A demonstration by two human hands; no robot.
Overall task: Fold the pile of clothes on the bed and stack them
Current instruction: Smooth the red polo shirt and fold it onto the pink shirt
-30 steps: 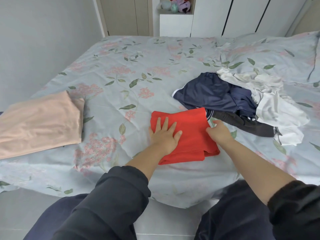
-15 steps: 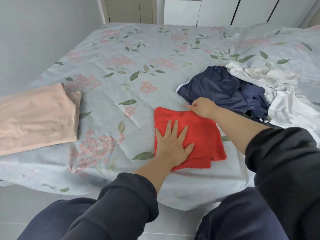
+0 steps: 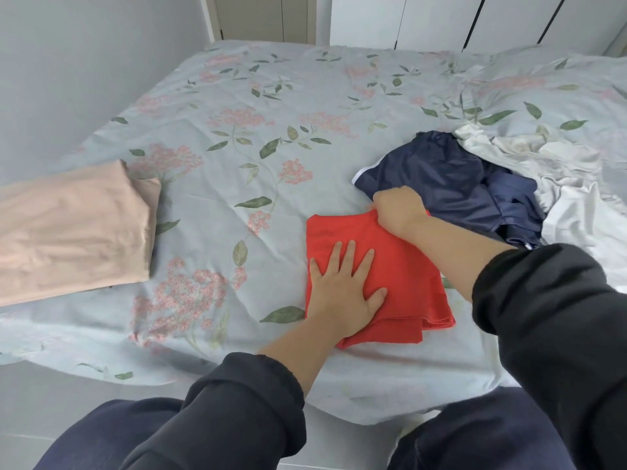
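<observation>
While my left hand [image 3: 342, 293] lies flat with fingers spread on the red garment [image 3: 400, 283] near the lower middle of the frame, my right hand [image 3: 398, 208] curls its fingers around that garment's far edge, bunching the cloth. Touching it on the upper right, the unfolded pile holds dark blue shorts [image 3: 441, 178] and a white garment [image 3: 556, 178]. At the left edge lies a folded peach garment [image 3: 68, 228] on the flowered bedsheet [image 3: 237, 106].
</observation>
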